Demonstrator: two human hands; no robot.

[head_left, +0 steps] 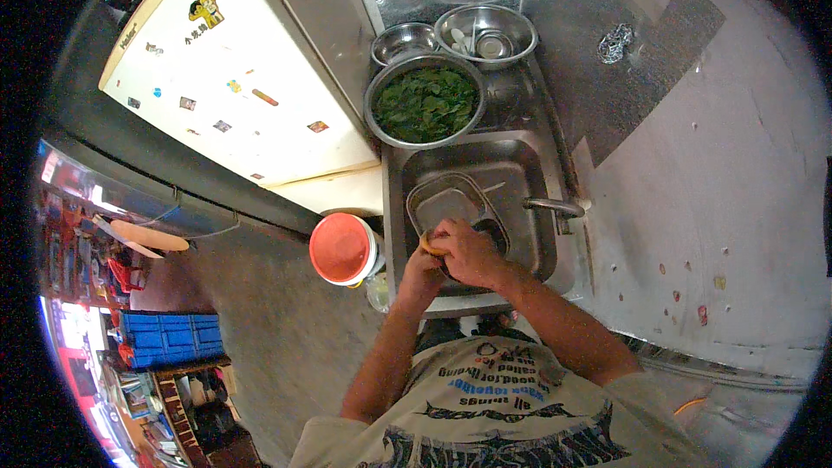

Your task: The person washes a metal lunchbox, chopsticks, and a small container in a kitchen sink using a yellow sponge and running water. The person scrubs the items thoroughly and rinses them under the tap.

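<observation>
My left hand [421,273] and my right hand [467,250] meet over the near part of a rectangular metal basin [416,208], which sits inside the stainless steel sink [543,172]. A small curved yellow-orange thing [431,244] shows between the hands, gripped by the fingers of both. Its exact kind is unclear, and the fingers cover part of it. Beside and under my right hand is a dark thing [495,233], partly hidden. Clear water seems to stand in the basin, with a thin pale piece [495,186] by its far right rim.
Past the sink stands a metal bowl of green leaves [426,104]. Behind it are a smaller metal bowl [403,39] and one with utensils [520,45]. The faucet [552,207] juts in from the right. At left are a red-lidded bucket [339,248] and a white refrigerator [240,71].
</observation>
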